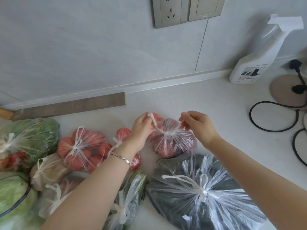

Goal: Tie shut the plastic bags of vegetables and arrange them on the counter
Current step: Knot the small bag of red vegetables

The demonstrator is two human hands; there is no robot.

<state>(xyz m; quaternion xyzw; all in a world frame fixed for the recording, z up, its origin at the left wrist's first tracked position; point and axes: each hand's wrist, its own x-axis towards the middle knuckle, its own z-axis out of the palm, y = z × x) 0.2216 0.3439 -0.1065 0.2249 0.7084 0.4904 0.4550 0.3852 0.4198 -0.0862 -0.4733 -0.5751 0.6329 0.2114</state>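
Bag in work: the bag of red vegetables (172, 143) lies on the tabletop (207, 103), near the back, between both hands.
Left hand (144, 128): its grip is closed on one handle strip (153, 121), lifted up.
Right hand (197, 125): its grip pinches the other strip at the fingertips.
Knot (167, 132): it seems already formed at the bag neck.
Advice: pull both strips outward evenly and low, so the knot tightens without tearing the thin plastic.
Other bags: the tomato bag (79, 146) and the dark bag (202, 193) look tied.
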